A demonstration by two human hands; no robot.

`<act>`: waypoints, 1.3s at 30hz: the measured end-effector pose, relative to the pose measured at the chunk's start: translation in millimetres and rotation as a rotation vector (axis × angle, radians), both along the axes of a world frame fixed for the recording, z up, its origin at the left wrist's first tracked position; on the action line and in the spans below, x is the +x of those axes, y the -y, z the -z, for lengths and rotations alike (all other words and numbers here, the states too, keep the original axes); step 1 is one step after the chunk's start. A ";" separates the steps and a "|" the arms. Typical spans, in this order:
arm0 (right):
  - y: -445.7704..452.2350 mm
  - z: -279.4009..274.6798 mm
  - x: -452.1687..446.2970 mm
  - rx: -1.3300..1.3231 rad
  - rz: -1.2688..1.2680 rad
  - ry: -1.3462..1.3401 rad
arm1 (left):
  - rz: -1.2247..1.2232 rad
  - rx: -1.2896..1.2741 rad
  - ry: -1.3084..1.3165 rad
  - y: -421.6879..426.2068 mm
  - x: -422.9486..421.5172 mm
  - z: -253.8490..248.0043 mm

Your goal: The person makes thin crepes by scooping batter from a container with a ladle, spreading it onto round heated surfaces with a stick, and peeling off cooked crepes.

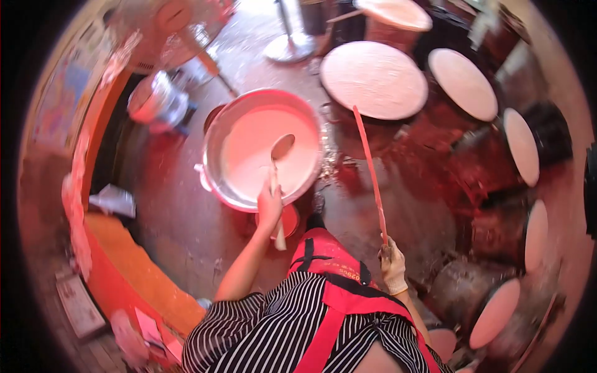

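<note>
My left hand (270, 204) is closed around the handle of a ladle (283, 147). The ladle's bowl is over a large metal basin (209, 140), which holds a pale liquid (245, 146) that looks like batter. In my right hand (393, 266), which wears a whitish work glove, is a long thin stick (372, 171). It points up and away from me, and its far tip appears at the near edge of a round flat pan (373, 81) covered with a pale layer. I cannot tell whether the tip touches it.
Several more pale-topped round pans (463, 84) stand on dark drum-like bases, curving along my right. A red bucket (286, 221) is partly under the basin. A standing fan (174, 18), a water jug (158, 99) and an orange ledge (130, 261) are on the left.
</note>
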State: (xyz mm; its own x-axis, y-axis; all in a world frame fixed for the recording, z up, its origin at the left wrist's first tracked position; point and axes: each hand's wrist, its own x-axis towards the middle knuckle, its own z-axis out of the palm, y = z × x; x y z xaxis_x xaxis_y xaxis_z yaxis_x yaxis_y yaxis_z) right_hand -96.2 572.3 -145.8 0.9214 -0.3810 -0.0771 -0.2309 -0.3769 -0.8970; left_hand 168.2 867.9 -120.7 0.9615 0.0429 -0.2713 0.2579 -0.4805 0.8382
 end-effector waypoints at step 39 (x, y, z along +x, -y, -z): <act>-96.1 -183.1 208.2 -0.726 -0.215 0.665 | 0.141 -0.684 0.032 -97.4 112.7 -357.5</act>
State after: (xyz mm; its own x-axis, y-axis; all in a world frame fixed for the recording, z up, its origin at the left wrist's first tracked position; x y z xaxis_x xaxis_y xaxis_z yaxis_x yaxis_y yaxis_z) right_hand 112.0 668.4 37.3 0.7475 0.0473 0.6625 0.3699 -0.8581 -0.3561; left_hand 281.0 965.3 236.9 0.9534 -0.2533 -0.1640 0.2016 0.1304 0.9707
